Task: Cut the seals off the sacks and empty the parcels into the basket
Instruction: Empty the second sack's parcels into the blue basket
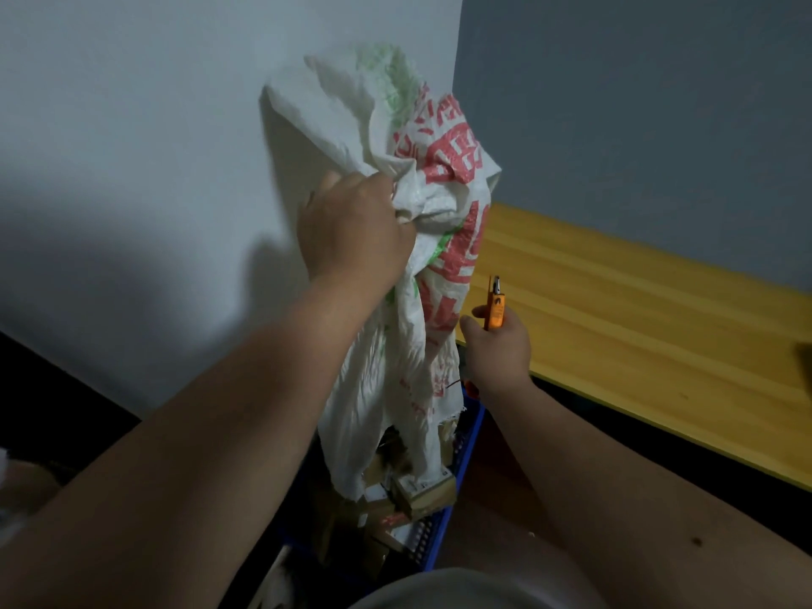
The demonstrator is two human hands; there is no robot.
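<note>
Nearest the camera, two bare forearms reach up from the bottom edge, with a pale garment fold low at centre. The left hand (351, 226) is raised at mid-frame, fingers clenched around a bunched fold of the white woven sack (395, 301), which it holds aloft against the pale wall (132, 169). The sack bears red and green print and hangs down with its open mouth over the blue basket (461, 468) below. Brown cardboard parcels (422, 490) lie piled in the basket directly beneath the sack's lower edge, some partly covered by the fabric. The right hand (496, 345), lower and to the right of the sack, grasps an orange-handled cutter (495, 305) pointing upward, just beside the sack's right edge; whether it touches the fabric cannot be told. Farther right, a yellow counter (637, 345) runs from the wall corner toward the near right, its edge close behind the right hand. A grey wall (637, 125) rises behind it. The floor at the near left is dark and indistinct.
</note>
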